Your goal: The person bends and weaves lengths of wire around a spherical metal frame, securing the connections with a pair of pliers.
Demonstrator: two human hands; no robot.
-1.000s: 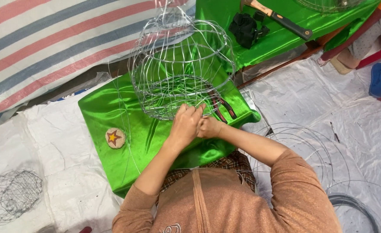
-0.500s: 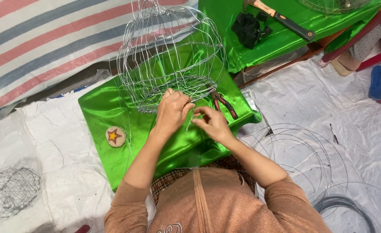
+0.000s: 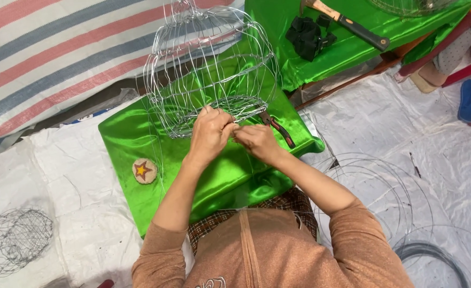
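Observation:
A rounded cage of shiny wire (image 3: 209,69) stands tilted on a table draped in green cloth (image 3: 123,133). My left hand (image 3: 210,133) grips the cage's lower rim. My right hand (image 3: 256,141) pinches a thin wire at that same rim, fingertips touching the left hand. Pliers with dark red handles (image 3: 279,129) lie on the cloth just right of my right hand.
A round patch with a star (image 3: 145,170) lies on the green cloth. A hammer (image 3: 347,24) and black cloth (image 3: 306,35) rest on a second green table behind. Wire coils (image 3: 400,213) lie on the white sheet at right; a dark wire frame (image 3: 14,240) at left.
My hands have come together at the cage's lower rim. The cage has shifted slightly right and nearer to upright in view.

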